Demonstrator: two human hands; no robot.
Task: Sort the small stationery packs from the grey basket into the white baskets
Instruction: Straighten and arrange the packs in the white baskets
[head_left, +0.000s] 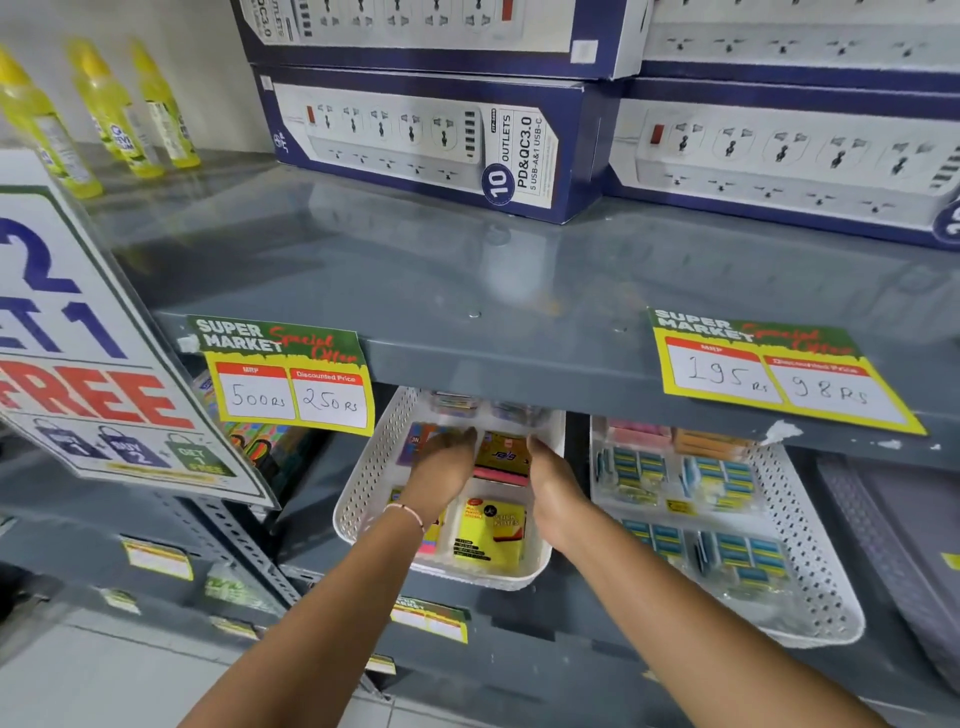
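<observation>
Both my hands reach into a white perforated basket (363, 483) on the lower shelf. My left hand (441, 467) and my right hand (550, 478) flank a yellow and pink stationery pack (501, 457) and press against its two sides. A yellow sticky-notes pack (488, 535) lies nearer the front of the same basket. A second white basket (810, 545) to the right holds several blue and yellow packs (727, 478). The grey basket (893, 535) shows at the far right edge; its contents are hidden.
The grey upper shelf (519, 291) overhangs the baskets and hides their back parts. Price tags (291, 384) hang from its front edge. Power-strip boxes (426, 140) and yellow bottles (104, 109) stand on top. A promo sign (78, 364) hangs at left.
</observation>
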